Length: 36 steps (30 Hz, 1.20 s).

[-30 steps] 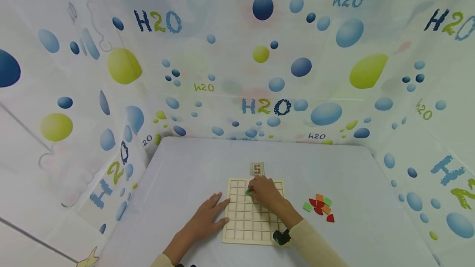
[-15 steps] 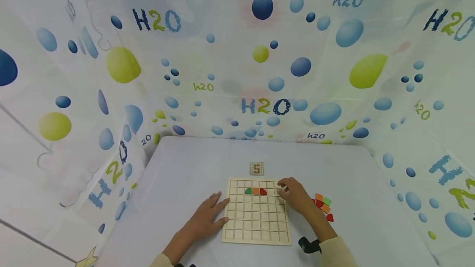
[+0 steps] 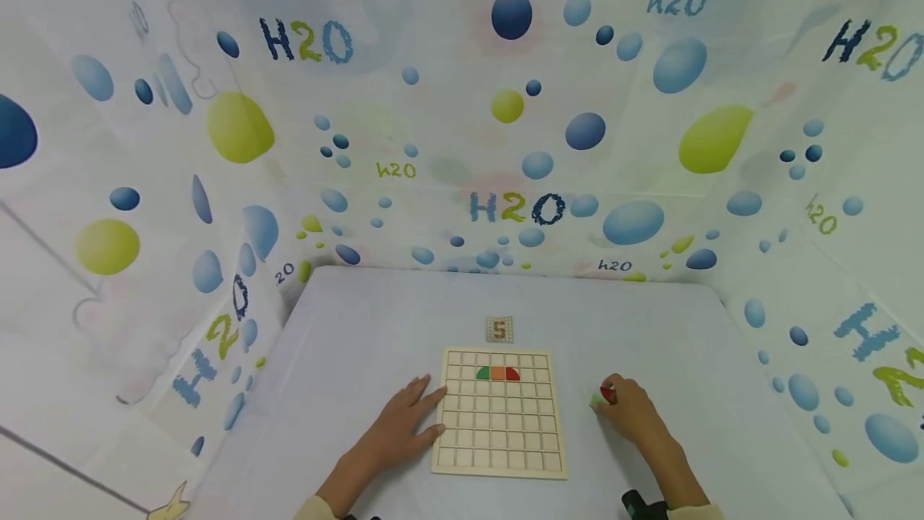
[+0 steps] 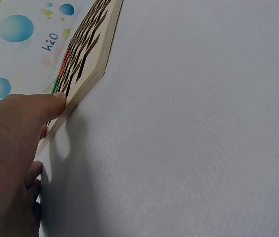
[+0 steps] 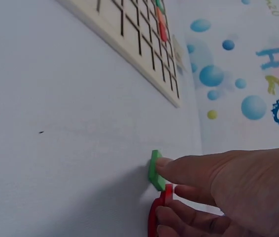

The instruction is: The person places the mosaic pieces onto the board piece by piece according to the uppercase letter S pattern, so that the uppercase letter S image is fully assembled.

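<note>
Right hand (image 3: 630, 410) has moved off to right of pale wooden gridded board (image 3: 499, 433): picking stage, I judge. Thumb touches light-green square tile (image 5: 156, 171), bent fingers by red quarter-round tile (image 5: 168, 194); can't tell grip. Left hand (image 3: 401, 422), fingers spread, touches board.

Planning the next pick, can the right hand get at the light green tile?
Likely yes: the right hand appears to touch the light green tile with its thumb; nothing visible blocks it.
</note>
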Tool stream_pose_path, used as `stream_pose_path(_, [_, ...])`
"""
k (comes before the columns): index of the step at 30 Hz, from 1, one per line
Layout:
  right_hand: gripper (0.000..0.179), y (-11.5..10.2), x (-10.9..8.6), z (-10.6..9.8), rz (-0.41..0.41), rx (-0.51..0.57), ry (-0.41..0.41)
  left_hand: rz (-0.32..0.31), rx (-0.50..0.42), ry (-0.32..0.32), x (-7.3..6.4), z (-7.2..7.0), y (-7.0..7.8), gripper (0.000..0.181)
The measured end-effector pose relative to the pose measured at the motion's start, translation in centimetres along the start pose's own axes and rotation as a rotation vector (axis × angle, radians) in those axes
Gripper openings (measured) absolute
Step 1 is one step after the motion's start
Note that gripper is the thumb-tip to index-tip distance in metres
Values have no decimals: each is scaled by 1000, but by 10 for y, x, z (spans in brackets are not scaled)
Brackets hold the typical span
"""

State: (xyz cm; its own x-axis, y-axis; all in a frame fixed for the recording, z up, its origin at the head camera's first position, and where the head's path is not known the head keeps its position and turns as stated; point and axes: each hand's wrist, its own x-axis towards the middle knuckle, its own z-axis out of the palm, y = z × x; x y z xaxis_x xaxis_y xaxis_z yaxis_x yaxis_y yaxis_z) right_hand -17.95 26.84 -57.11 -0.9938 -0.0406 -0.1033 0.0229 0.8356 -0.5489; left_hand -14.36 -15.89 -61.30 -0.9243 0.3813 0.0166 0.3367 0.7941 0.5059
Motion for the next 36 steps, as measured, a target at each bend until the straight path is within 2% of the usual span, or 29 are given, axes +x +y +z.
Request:
stream_pose_path(4, [33, 4, 0, 1, -8, -43, 6, 3, 0, 3, 1, 1, 0, 63])
stream_pose_path(12, [13, 5, -7, 4, -70, -7, 5, -16, 3, -21, 2, 0, 0, 64])
stream_pose_path(15, [14, 3, -8, 5, -93, 10, 0, -18, 3, -21, 3, 0, 0, 64])
stream_pose_path(21, [21, 1, -9, 8, -69, 54, -16, -25, 7, -22, 4, 2, -2, 64])
stream_pose_path(36, [20, 8, -8, 15, -59, 35, -13, -25, 5, -15, 2, 1, -1, 64])
